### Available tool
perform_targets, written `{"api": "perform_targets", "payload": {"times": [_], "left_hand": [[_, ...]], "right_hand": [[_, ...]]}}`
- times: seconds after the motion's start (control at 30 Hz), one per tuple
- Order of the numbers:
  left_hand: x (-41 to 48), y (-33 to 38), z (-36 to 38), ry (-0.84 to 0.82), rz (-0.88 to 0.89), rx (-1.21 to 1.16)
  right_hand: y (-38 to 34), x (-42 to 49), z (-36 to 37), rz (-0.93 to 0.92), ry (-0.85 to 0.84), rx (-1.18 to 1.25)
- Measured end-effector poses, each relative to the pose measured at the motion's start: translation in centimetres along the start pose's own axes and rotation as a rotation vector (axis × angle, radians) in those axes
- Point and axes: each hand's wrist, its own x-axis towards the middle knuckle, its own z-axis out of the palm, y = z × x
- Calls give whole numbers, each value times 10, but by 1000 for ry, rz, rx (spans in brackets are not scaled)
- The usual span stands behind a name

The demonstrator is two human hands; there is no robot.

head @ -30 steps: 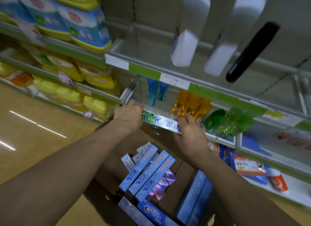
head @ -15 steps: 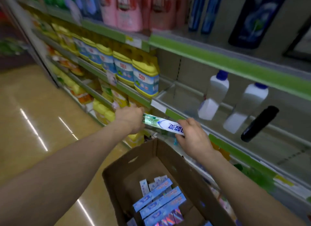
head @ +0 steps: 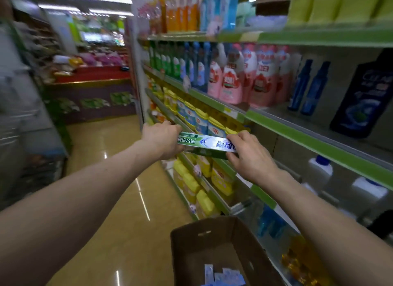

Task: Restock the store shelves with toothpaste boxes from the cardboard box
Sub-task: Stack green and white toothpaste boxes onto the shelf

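Note:
A green and white toothpaste box is held level in front of the shelves, at about the height of the yellow-capped packs. My left hand grips its left end and my right hand grips its right end, with fingers curled over the top edge. A second dark green box seems to lie under it, partly hidden. The open cardboard box stands below at the bottom middle, with several blue toothpaste boxes showing at the frame's edge.
Store shelves with green price strips run along the right, holding pink refill bags, blue bottles, white bottles and yellow packs. The tan aisle floor stretches left toward a red display counter.
The view has tilted up from the cardboard box to the higher shelves. Both hands have lifted the toothpaste box higher, still holding its two ends.

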Motion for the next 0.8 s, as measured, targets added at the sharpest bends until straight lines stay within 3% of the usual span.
{"api": "perform_targets", "payload": {"times": [0.47,0.8], "left_hand": [[-155,-161,-89,104,-421,134],[-324,-267,-133,112,-699,227]], "right_hand": [[-196,30,-38,-493,67,142],[-376,-19,-62,-770,47,259]]}}
